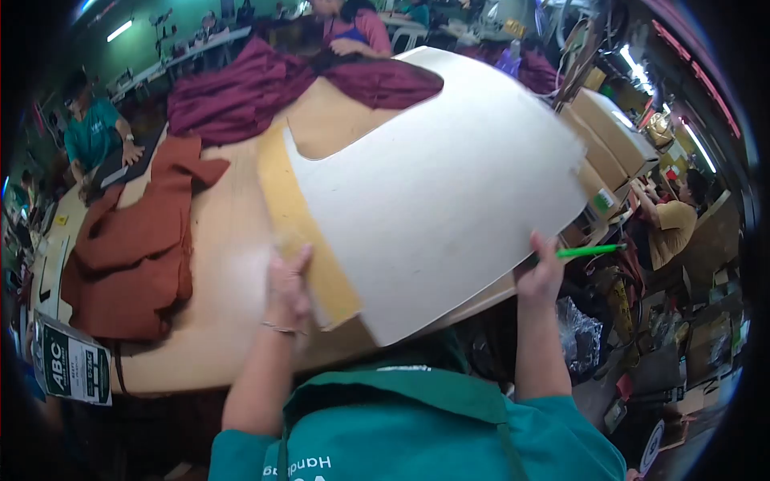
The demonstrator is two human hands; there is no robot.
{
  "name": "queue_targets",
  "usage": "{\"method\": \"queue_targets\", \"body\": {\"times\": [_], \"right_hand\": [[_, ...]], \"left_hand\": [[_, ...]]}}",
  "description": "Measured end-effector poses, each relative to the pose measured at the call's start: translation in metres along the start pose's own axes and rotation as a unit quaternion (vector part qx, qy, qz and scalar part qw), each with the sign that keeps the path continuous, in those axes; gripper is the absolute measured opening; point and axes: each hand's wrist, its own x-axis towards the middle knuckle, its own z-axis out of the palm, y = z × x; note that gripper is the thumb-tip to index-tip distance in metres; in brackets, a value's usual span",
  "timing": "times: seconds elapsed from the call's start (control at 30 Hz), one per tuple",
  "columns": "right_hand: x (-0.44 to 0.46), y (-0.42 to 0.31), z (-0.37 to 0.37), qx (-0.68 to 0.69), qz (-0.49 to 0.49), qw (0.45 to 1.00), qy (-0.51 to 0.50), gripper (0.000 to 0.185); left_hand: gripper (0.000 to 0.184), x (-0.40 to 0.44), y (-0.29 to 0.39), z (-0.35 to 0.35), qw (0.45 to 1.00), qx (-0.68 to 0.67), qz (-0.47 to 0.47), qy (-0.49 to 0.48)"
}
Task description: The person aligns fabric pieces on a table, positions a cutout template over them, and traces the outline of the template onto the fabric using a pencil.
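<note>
A large white cardboard pattern piece with a curved cut-out on its far left side slants over the wooden table. Along its left side runs a yellow-tan strip. My left hand, slightly blurred, grips the near end of the strip's left edge, thumb on top. At the right edge of the cardboard, my right hand holds on with the thumb upward. A bright green pen juts out to the right from that same hand. The fingers beneath the cardboard are hidden.
Rust-brown material lies on the table at left, and maroon cloth at the back. Cardboard boxes stand at right. An ABC tag hangs at the near left corner. Co-workers sit or stand left, behind and right.
</note>
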Motion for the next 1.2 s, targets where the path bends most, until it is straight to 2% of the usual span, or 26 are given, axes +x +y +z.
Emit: {"method": "queue_targets", "body": {"times": [0.07,0.13,0.2,0.23,0.27,0.3,0.33,0.37,0.43,0.5,0.53,0.57,0.7,0.9,1.03,1.13,1.2], "right_hand": [[-0.042,0.026,-0.058,-0.136,0.048,0.989,0.019,0.015],[-0.074,0.030,-0.109,-0.158,0.220,0.962,-0.032,0.024],[-0.079,0.030,-0.122,-0.360,0.223,0.906,0.003,0.033],[-0.072,0.027,-0.128,-0.447,0.170,0.876,-0.061,0.032],[-0.057,0.027,-0.142,-0.650,0.038,0.747,-0.131,0.032],[-0.050,0.026,-0.126,-0.703,-0.019,0.694,-0.153,0.030],[-0.039,0.025,-0.104,-0.749,-0.079,0.634,-0.174,0.028],[-0.030,0.030,-0.090,-0.758,-0.104,0.610,-0.208,0.025],[-0.014,0.054,-0.063,-0.758,-0.148,0.573,-0.275,0.015],[-0.006,0.091,-0.031,-0.715,-0.189,0.570,-0.359,0.007],[-0.004,0.111,-0.016,-0.676,-0.214,0.576,-0.407,0.006],[-0.002,0.130,-0.003,-0.683,-0.221,0.557,-0.419,0.012],[0.019,0.186,0.018,-0.693,-0.298,0.504,-0.420,0.029],[0.038,0.196,0.038,-0.718,-0.221,0.490,-0.442,0.034],[0.031,0.214,0.043,-0.718,-0.265,0.470,-0.440,0.034],[0.036,0.210,0.043,-0.720,-0.208,0.487,-0.448,0.041],[0.044,0.207,0.034,-0.733,-0.209,0.476,-0.438,0.040]], "left_hand": [[0.053,-0.011,0.035,-0.043,0.995,0.095,-0.041,0.009],[0.061,-0.015,0.051,-0.092,0.973,0.219,-0.066,0.017],[0.066,-0.014,0.052,-0.131,0.938,0.327,-0.072,0.090],[0.069,-0.015,0.055,-0.133,0.914,0.379,-0.074,0.123],[0.070,-0.018,0.056,-0.131,0.816,0.556,-0.030,0.156],[0.071,-0.025,0.060,-0.106,0.683,0.709,0.014,0.176],[0.072,-0.028,0.060,-0.085,0.521,0.831,0.062,0.186],[0.069,-0.028,0.056,-0.075,0.498,0.843,0.105,0.172],[0.063,-0.014,0.025,-0.084,0.531,0.826,0.188,0.036],[0.058,-0.020,0.006,-0.040,0.522,0.840,0.133,-0.059],[0.058,-0.019,-0.003,-0.027,0.531,0.835,0.115,-0.081],[0.058,-0.015,-0.011,-0.019,0.540,0.830,0.097,-0.101],[0.057,0.011,-0.020,-0.022,0.545,0.828,0.096,-0.089],[0.059,0.045,-0.012,-0.036,0.532,0.841,0.087,-0.045],[0.060,0.052,-0.024,-0.027,0.506,0.851,0.118,-0.072],[0.060,0.053,-0.026,-0.023,0.516,0.844,0.109,-0.095],[0.060,0.054,-0.024,-0.026,0.518,0.843,0.105,-0.099]]}}
